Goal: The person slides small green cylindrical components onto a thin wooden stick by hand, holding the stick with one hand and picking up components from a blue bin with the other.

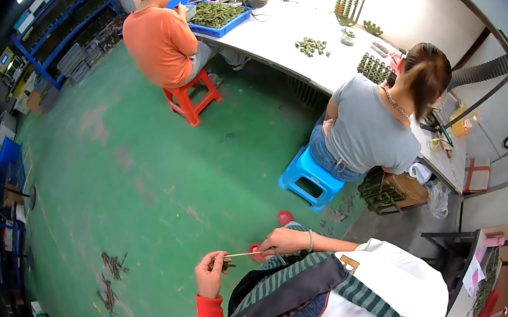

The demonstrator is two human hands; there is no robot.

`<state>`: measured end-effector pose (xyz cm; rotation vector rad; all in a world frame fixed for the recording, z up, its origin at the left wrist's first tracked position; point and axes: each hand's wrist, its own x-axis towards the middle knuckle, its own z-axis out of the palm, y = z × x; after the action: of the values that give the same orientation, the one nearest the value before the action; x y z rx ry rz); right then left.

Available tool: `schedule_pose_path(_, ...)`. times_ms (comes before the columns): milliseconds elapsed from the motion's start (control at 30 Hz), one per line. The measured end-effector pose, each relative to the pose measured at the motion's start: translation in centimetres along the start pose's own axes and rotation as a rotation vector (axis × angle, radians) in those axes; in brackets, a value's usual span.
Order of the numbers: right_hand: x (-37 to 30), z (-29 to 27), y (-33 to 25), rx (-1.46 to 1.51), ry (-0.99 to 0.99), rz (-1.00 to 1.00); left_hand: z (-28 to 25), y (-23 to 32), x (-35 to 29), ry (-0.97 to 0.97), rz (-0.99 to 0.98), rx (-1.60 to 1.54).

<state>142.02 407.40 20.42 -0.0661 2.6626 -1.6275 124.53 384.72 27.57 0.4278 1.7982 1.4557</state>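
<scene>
A thin pale stick (243, 254) stretches level between my two hands in front of my lap. My left hand (209, 275), with a red band at the wrist, is closed and pinches the stick's left end. A small dark green piece (226, 265) pokes out from the same fingers; its exact kind is too small to make out. My right hand (285, 241) is closed around the other end of the stick, with its fingertips partly hidden. Below that hand are a dark bag or cloth and my striped apron (296, 281).
Ahead, two people sit on a red stool (186, 103) and a blue stool (309, 177) at a long white table (287, 19). A blue tray (221, 31) of green parts stands on it. Dark twisted pieces (113, 267) lie on the green floor at left. Green racks (380, 193) stand beside the blue stool.
</scene>
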Motion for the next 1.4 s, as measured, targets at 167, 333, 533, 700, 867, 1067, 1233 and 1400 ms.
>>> schedule_pose_path(167, 5.2, -2.1, 1.6, 0.063, -0.033, 0.019, -2.0, 2.1, 4.6, 0.002, -0.005, -0.031)
schedule_pose_path(333, 13.6, -5.6, 3.2, 0.007, -0.098, -0.085, -5.3, 3.2, 8.8, 0.208, -0.015, 0.003)
schedule_pose_path(533, 25.7, -10.0, 3.9, 0.154, -0.309, -0.049, -8.9, 8.4, 10.8, 0.443, -0.058, -0.01)
schedule_pose_path(700, 35.4, -9.1, 1.4, 0.323, -0.505, -0.036, -11.6, 7.8, 7.5, 0.782, -0.067, -0.246)
schedule_pose_path(867, 46.0, -2.8, -4.0, 0.929, -0.701, 0.219, -16.4, 7.8, 4.6, 1.09, 0.053, -0.645)
schedule_pose_path(1067, 59.5, 14.8, -19.2, 1.187, -0.705, 0.098, -35.1, 7.2, -1.0, 1.214, 0.212, -0.719)
schedule_pose_path(1233, 70.1, 27.5, -30.6, 1.028, -0.635, -0.104, -50.1, 8.3, -5.9, 1.142, 0.537, -0.85)
schedule_pose_path(1400, 78.1, 37.4, -39.5, 1.106, -0.646, -0.301, -62.0, 6.3, -11.9, 1.355, 0.663, -0.532)
